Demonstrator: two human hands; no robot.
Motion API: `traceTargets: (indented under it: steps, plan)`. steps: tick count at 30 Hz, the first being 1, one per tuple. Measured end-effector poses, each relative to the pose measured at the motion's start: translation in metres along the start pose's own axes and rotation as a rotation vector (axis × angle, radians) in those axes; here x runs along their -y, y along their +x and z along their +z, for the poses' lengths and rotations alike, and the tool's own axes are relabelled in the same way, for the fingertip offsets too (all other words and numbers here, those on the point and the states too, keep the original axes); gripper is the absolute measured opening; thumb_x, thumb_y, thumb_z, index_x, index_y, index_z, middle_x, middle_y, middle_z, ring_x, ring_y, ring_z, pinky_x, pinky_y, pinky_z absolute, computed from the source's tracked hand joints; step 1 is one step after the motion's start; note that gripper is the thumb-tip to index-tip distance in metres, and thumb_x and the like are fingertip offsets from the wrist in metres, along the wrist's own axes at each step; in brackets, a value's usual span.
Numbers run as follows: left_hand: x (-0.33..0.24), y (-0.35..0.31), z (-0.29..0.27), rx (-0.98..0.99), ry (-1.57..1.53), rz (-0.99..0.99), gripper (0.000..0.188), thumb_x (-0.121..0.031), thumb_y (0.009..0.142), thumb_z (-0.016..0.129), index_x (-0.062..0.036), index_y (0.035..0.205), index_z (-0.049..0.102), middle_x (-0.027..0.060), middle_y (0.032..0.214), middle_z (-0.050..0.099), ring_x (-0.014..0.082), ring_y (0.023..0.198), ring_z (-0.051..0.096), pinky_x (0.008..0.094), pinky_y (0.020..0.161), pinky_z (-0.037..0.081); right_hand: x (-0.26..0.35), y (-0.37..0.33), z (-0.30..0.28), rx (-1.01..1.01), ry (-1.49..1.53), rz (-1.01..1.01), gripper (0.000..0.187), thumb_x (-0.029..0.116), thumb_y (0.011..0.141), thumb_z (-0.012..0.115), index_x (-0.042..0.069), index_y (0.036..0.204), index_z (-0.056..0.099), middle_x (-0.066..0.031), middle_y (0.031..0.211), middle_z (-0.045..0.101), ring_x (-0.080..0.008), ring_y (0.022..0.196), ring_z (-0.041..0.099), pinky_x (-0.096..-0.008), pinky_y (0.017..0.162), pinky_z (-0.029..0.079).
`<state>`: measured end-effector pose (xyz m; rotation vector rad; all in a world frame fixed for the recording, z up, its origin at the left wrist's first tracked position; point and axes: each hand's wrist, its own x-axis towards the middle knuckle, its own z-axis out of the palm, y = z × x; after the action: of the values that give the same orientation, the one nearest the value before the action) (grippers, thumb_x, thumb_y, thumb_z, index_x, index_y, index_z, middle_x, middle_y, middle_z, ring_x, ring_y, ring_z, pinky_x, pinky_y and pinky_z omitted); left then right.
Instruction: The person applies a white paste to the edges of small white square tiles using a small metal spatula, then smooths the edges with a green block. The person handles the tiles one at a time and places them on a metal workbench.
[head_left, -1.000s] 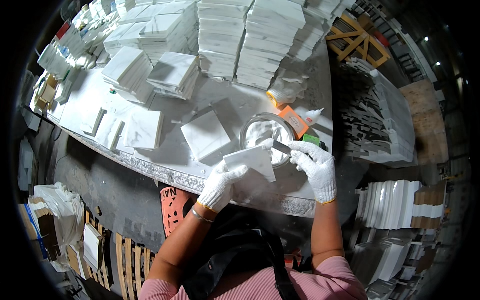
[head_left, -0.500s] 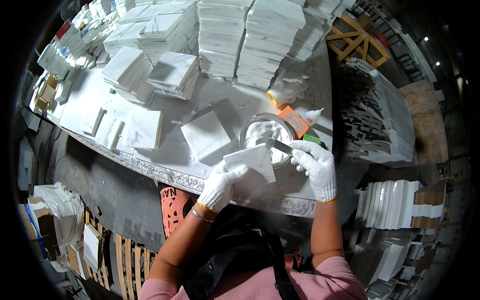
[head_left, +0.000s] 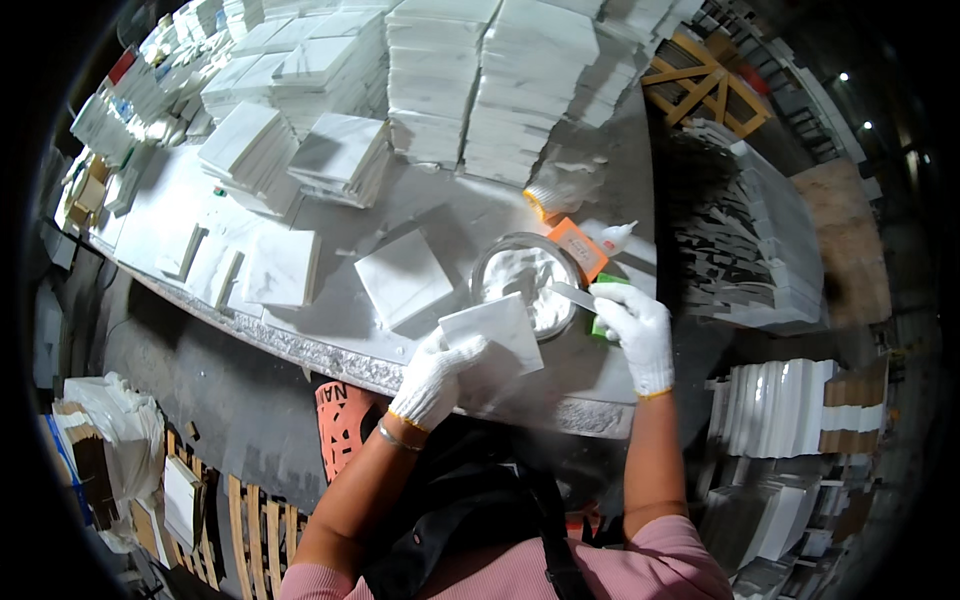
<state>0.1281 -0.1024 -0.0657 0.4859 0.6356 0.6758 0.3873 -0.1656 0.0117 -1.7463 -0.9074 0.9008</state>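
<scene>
The left hand, in a white glove, has its grip closed on a square white marble tile, held tilted just above the near edge of the bench. The right hand, also gloved, grips a putty knife whose blade reaches into a round metal bowl of white paste, just beyond the held tile. A loose tile lies flat left of the bowl. Stacks of marble tiles fill the far side.
</scene>
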Motion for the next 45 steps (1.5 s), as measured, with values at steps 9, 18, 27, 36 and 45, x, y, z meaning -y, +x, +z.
traceTargets:
  steps: [9,18,27,36,45]
  plan:
    - [0.003,0.004,0.001,-0.015,0.009,0.060,0.038,-0.009,0.093,0.065,0.0032,0.127,0.057,0.0094,0.108,0.069,0.0178,0.094,0.066,0.0307,0.083,0.054,0.009,0.049,-0.022,-0.196,-0.528,-0.177,0.031,0.027,0.089,0.073,0.005,0.111,0.072,-0.0122,0.097,0.074,-0.0172,0.087,0.070,-0.0316,0.079,0.054]
    - [-0.006,-0.004,0.002,0.036,-0.010,0.007,0.038,-0.009,0.093,0.065,0.0044,0.128,0.057,0.0102,0.112,0.068,0.0188,0.097,0.066,0.0325,0.089,0.053,-0.047,0.120,-0.039,-0.083,-0.359,-0.181,0.039,0.024,0.081,0.078,0.004,0.114,0.070,-0.0085,0.106,0.073,-0.0162,0.097,0.066,-0.0315,0.087,0.051]
    - [0.000,-0.001,0.000,0.011,-0.034,0.011,0.040,-0.010,0.093,0.065,0.0027,0.130,0.057,0.0089,0.113,0.068,0.0180,0.100,0.066,0.0327,0.091,0.052,0.016,0.044,-0.028,0.121,-0.228,-0.207,0.032,0.015,0.092,0.070,0.001,0.120,0.062,-0.0026,0.108,0.067,-0.0073,0.097,0.060,-0.0252,0.082,0.051]
    - [0.000,0.001,-0.001,0.049,-0.029,0.007,0.040,-0.009,0.094,0.064,0.0042,0.131,0.056,0.0095,0.115,0.067,0.0181,0.101,0.065,0.0324,0.091,0.052,0.028,0.018,0.000,0.340,-0.227,-0.174,0.032,0.005,0.080,0.080,0.000,0.111,0.073,-0.0060,0.105,0.073,-0.0121,0.096,0.066,-0.0281,0.087,0.053]
    - [-0.001,0.000,0.000,0.060,-0.041,-0.014,0.039,-0.010,0.094,0.063,0.0041,0.131,0.057,0.0095,0.116,0.067,0.0179,0.102,0.065,0.0325,0.092,0.052,0.034,0.016,0.007,0.343,-0.311,-0.189,0.030,0.008,0.077,0.083,0.002,0.106,0.075,-0.0068,0.102,0.074,-0.0131,0.096,0.067,-0.0298,0.087,0.053]
